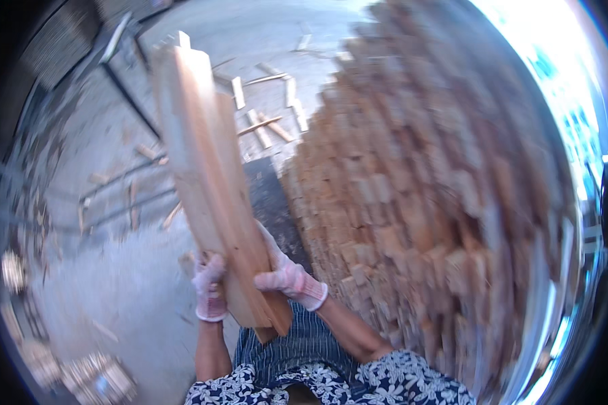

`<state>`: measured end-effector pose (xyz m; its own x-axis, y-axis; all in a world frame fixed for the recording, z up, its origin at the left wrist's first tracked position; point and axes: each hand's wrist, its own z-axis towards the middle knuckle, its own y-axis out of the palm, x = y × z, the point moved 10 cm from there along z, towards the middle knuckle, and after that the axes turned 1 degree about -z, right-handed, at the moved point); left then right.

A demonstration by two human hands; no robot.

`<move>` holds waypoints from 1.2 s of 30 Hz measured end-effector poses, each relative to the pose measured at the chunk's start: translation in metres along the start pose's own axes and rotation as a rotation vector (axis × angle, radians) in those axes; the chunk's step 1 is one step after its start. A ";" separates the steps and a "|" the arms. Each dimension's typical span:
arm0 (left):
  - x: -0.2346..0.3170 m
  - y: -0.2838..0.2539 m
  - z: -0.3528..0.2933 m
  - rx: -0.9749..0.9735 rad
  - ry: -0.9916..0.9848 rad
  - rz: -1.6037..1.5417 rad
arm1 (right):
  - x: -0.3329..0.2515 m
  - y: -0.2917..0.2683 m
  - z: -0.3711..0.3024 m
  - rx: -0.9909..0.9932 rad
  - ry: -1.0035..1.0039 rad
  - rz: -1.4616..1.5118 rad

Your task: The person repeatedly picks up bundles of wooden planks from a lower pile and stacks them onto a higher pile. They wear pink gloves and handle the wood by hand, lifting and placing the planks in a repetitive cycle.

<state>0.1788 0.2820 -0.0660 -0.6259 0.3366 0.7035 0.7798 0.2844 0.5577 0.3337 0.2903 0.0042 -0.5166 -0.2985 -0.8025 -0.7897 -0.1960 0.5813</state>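
Note:
Between my two hands is a bundle of long wooden boards (206, 162), pale and reddish brown, tilted up and away from my waist. My left hand (210, 282), in a white and pink work glove, grips the bundle's left side near its lower end. On the right side my right hand (287, 273), gloved the same way, is closed round the boards with its thumb across the front. The boards' near ends reach my striped apron (287, 361). Motion blurs their far ends, and I cannot tell exactly how the boards lie on each other.
A tall stack of wooden pieces (412, 202) fills the right side. Loose wood offcuts (260, 128) lie on the grey concrete floor (108, 283) ahead. A dark flat surface (273, 202) stands behind the boards, and a metal frame (128, 196) is at left. Wood bundles (98, 378) sit lower left.

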 end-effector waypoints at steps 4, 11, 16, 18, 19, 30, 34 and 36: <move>0.082 0.112 -0.020 -0.222 0.171 0.042 | -0.114 0.027 -0.037 0.175 -0.278 -0.373; 0.102 0.312 -0.079 -0.697 0.074 0.031 | -0.276 0.052 -0.192 0.727 -0.791 -0.444; 0.110 0.463 -0.236 -1.414 -0.062 -0.044 | -0.336 0.083 -0.348 1.270 -0.931 -0.446; 0.116 0.493 -0.256 -1.381 0.054 -0.052 | -0.355 0.084 -0.398 1.450 -0.890 -0.615; 0.119 0.511 -0.277 -1.478 0.058 0.006 | -0.366 0.073 -0.436 1.495 -0.942 -0.677; 0.005 0.611 -0.336 -1.621 -0.112 0.638 | -0.411 -0.075 -0.619 1.912 0.512 -1.386; -0.008 0.628 -0.316 -1.683 0.004 0.692 | -0.420 -0.109 -0.592 1.896 0.442 -1.330; -0.005 0.626 -0.319 -1.783 0.058 0.653 | -0.421 -0.128 -0.555 1.608 0.730 -1.900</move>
<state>0.6739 0.1721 0.4199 -0.2976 -0.0441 0.9537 -0.0130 -0.9987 -0.0502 0.8357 -0.0772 0.3426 0.4454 -0.8697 0.2128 0.2139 -0.1275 -0.9685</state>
